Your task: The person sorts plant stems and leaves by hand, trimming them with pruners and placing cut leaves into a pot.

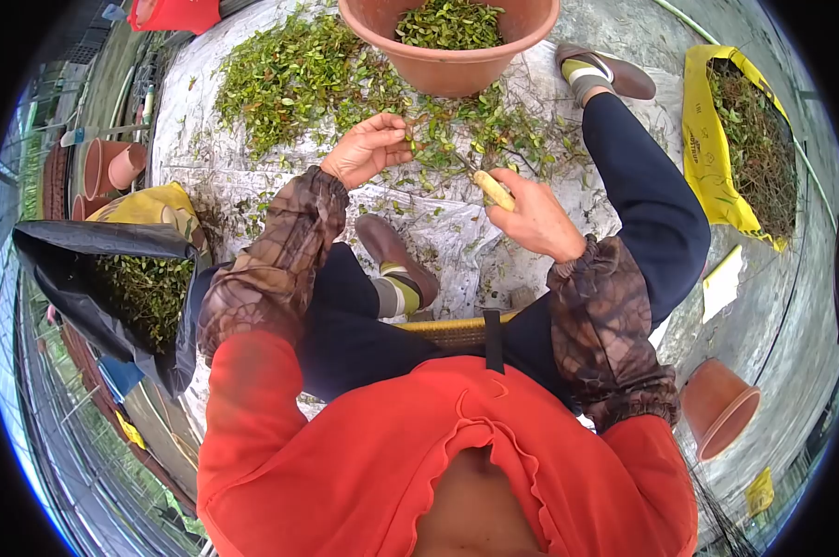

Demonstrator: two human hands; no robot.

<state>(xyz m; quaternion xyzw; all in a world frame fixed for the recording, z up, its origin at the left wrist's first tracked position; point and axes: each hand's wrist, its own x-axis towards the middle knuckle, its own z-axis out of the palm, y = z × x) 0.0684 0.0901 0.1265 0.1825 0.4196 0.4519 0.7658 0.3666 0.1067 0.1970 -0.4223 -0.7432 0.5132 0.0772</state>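
Right hand (535,219), centre right: fingers wrapped round a knife (490,187) — long axis slanting up-left, blade toward the left hand | left hand (371,151), upper centre: fingertips apparently pinching a sprig (412,139) — up-left of the blade, apart from it

Bright diffuse daylight, soft shadows, strong fisheye curvature, black corners, bluish edge fringing

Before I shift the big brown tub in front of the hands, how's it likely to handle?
The tub looks like smooth moulded plastic, so probably stiff and fairly light for its size. The leaves inside look loose, so tilting would likely spill some. Its wall narrows below the rim, so a high push may tip it.
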